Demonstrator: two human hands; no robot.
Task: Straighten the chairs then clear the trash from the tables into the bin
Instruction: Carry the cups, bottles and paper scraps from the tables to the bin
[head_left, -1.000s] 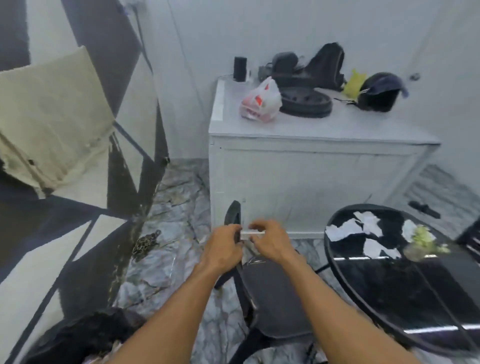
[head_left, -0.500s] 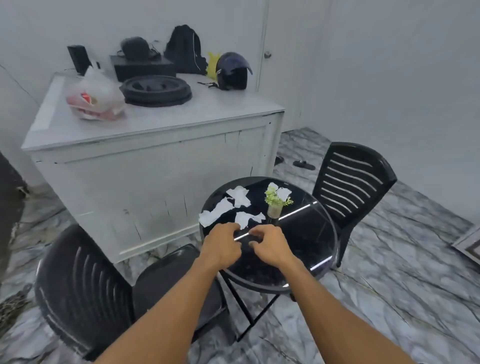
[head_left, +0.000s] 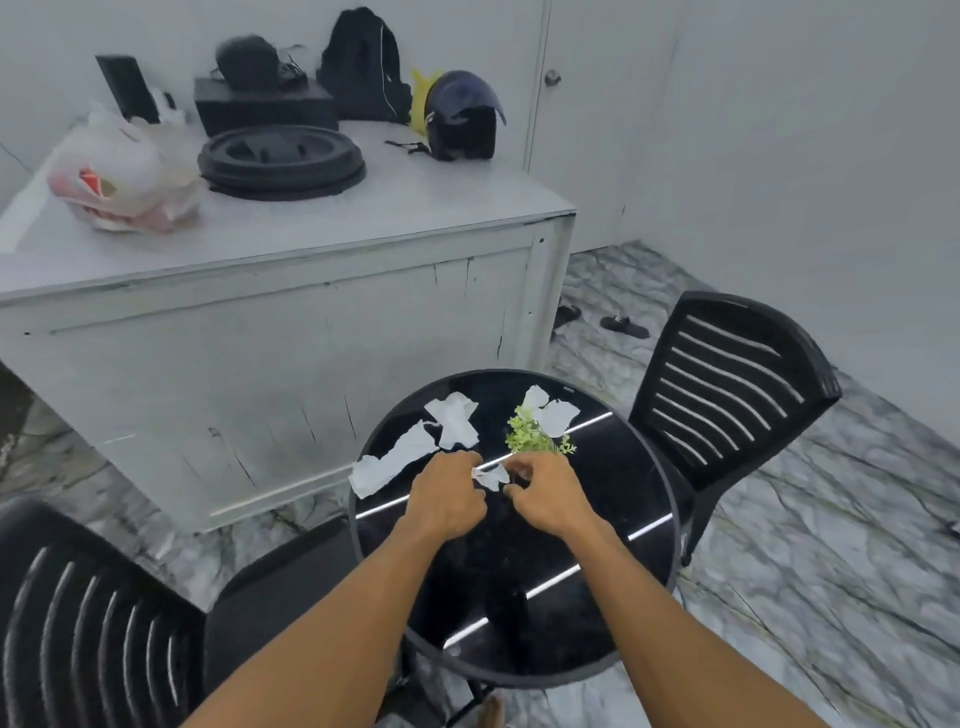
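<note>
A round black glass table stands in front of me with torn white paper scraps on it: one long piece, one crumpled piece and one behind the plant. My left hand and my right hand are close together over the table's middle. Both have curled fingers and pinch a small white paper scrap between them. A black slatted chair stands at the table's right. Another black chair is at the lower left, its seat reaching the table's edge. No bin is in view.
A small green plant stands on the table just beyond my right hand. Behind the table, a white counter carries a plastic bag, a black round lid, bags and a helmet. Slippers lie on the marble floor.
My view has swung right from the wall and counter to the round table. My hands stayed close together with the white scrap between them and now hover over the table's middle.
</note>
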